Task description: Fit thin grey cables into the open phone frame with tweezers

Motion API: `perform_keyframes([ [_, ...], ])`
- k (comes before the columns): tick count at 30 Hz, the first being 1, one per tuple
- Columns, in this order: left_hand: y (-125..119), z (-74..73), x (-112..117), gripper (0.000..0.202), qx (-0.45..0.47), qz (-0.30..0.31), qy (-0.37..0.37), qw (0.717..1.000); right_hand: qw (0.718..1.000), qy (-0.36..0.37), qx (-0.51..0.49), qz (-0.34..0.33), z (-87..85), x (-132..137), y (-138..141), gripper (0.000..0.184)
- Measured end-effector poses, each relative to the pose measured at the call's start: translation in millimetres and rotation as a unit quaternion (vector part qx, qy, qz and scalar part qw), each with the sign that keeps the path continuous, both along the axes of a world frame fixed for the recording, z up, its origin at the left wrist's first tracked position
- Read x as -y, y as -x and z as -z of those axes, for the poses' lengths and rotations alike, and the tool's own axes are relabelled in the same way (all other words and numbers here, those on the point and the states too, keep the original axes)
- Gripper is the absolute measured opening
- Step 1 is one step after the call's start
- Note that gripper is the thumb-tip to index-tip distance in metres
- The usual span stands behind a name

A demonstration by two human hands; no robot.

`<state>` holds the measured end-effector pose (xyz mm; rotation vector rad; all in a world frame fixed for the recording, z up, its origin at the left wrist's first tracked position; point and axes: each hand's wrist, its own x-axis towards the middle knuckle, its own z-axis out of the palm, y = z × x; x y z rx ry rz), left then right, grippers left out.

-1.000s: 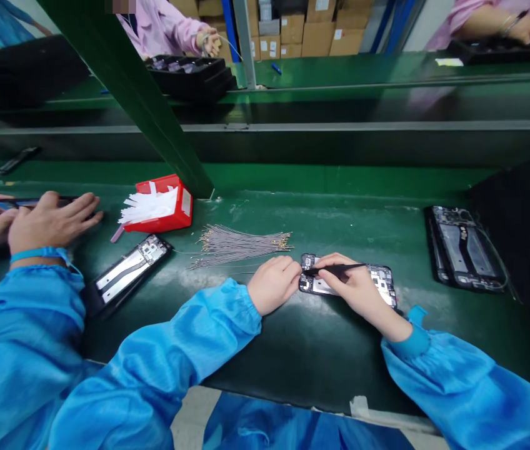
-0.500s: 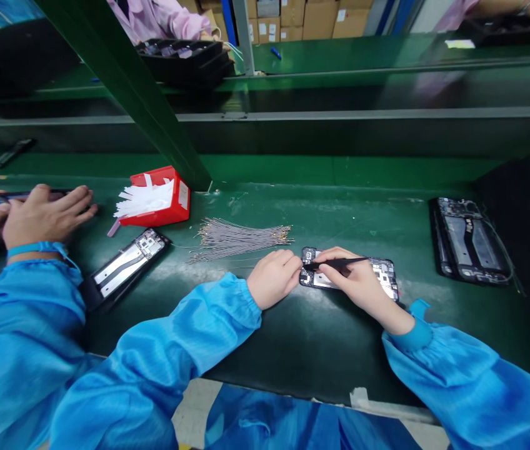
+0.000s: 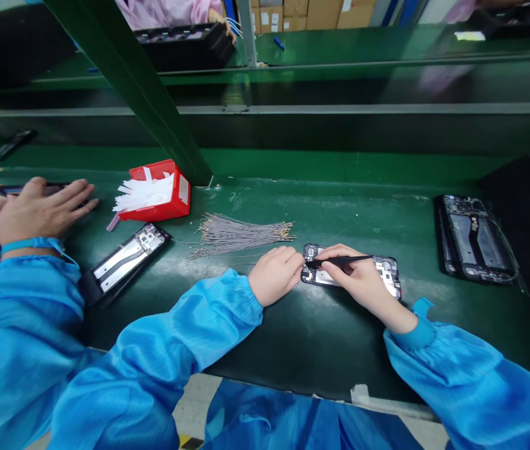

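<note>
My landmark is the opened phone (image 3: 384, 273) lying flat on the green counter (image 3: 321, 337) straight in front of me. Its long axis runs left to right across my view, with the camera end toward my left hand.

My left hand (image 3: 275, 274) sits curled at the phone's left end, fingertips touching that short edge to steady it; the fingers are folded together, closed on nothing that I can see.

My right hand (image 3: 356, 279) lies over the middle of the phone and is pinched on a pair of black tweezers (image 3: 340, 260). The tweezers run nearly along the phone's long axis, their tip pointing left toward the camera end, just beside my left fingertips. Whether the tip grips anything is too small to tell. The right hand is the nearer one to the spot being worked; the left only borders it.

Beyond the phone's left end lies a bundle of thin wires (image 3: 241, 232), also stretched left to right. Further left of the phone are a red box (image 3: 171, 199) of white strips and another opened phone (image 3: 124, 262), set diagonally. A third phone frame (image 3: 475, 240) lies well to the right. A co-worker's hands (image 3: 35, 212) rest far to the left.
</note>
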<state>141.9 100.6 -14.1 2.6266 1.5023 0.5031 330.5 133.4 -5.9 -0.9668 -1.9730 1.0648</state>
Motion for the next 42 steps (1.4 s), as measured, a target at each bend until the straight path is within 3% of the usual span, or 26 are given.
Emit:
perform_keyframes([
  [8, -3, -1.5, 0, 0.016, -0.034, -0.002, 0.000, 0.999, 0.986, -0.144, 0.025, -0.082, -1.1, 8, 4, 0.015],
  [14, 3, -8.1, 0, 0.016, -0.044, -0.009, 0.032, 0.998, 0.986, -0.138, 0.037, -0.082, -6.8, 5, 9, 0.012],
  [16, 10, -12.7, 1, 0.017, -0.036, -0.004, 0.058, 0.998, 0.990, -0.124, 0.048, -0.038, -10.9, 2, -7, 0.009],
  [20, 18, -18.6, 5, 0.013, -0.001, 0.090, 0.100, 0.991, 0.979, -0.122, 0.061, 0.152, -10.3, -3, -71, 0.007],
  [22, 14, -18.2, 9, 0.013, -0.027, 0.119, 0.058, 0.991, 0.964, -0.126, 0.113, 0.205, -5.0, -1, -102, 0.011],
  [25, 2, -16.6, 13, 0.013, -0.086, 0.139, -0.045, 0.986, 0.963, -0.123, 0.146, 0.192, 2.4, 8, -122, 0.013],
  [30, -12, -17.2, 14, 0.019, -0.094, 0.185, -0.119, 0.971, 0.983, -0.092, 0.104, 0.117, 1.6, 26, -100, 0.011],
  [35, -24, -14.6, 6, 0.018, -0.076, 0.203, -0.090, 0.972, 0.993, -0.027, 0.013, 0.115, -1.7, 37, -89, 0.010],
  [42, -54, -8.7, -1, 0.021, -0.051, 0.205, -0.112, 0.971, 0.994, 0.013, -0.011, 0.108, -1.3, 40, -93, 0.010],
])
